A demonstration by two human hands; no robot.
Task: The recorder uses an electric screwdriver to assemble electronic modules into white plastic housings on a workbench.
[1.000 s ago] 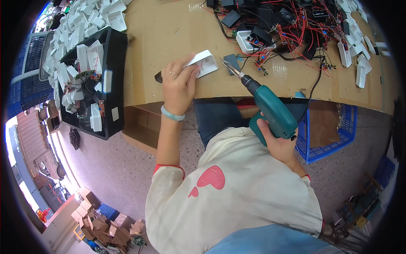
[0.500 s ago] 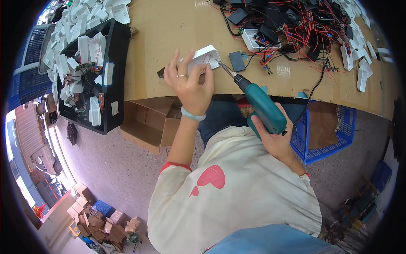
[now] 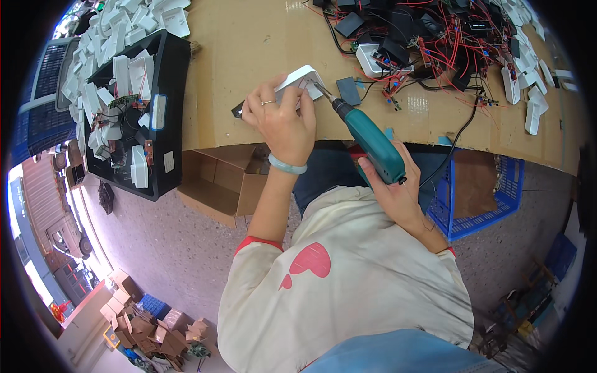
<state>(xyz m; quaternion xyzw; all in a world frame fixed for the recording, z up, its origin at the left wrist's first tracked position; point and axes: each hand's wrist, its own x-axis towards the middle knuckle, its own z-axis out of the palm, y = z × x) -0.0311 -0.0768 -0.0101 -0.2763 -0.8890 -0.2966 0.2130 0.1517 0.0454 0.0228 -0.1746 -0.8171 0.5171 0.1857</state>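
The left hand (image 3: 283, 121) curls its fingers (image 3: 273, 102) over one white plastic casing (image 3: 300, 81), pinning it tilted on the cardboard-covered bench (image 3: 249, 50). The right hand (image 3: 395, 189) is wrapped tight around one teal electric screwdriver (image 3: 370, 140), whose bit touches the casing just beside the left fingertips. Behind lie tangled red-wired parts (image 3: 429, 43); at the left, one black bin (image 3: 134, 105) holds white casings.

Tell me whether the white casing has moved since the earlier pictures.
Yes. The left hand has lifted the white casing off the table, tilted toward the screwdriver.
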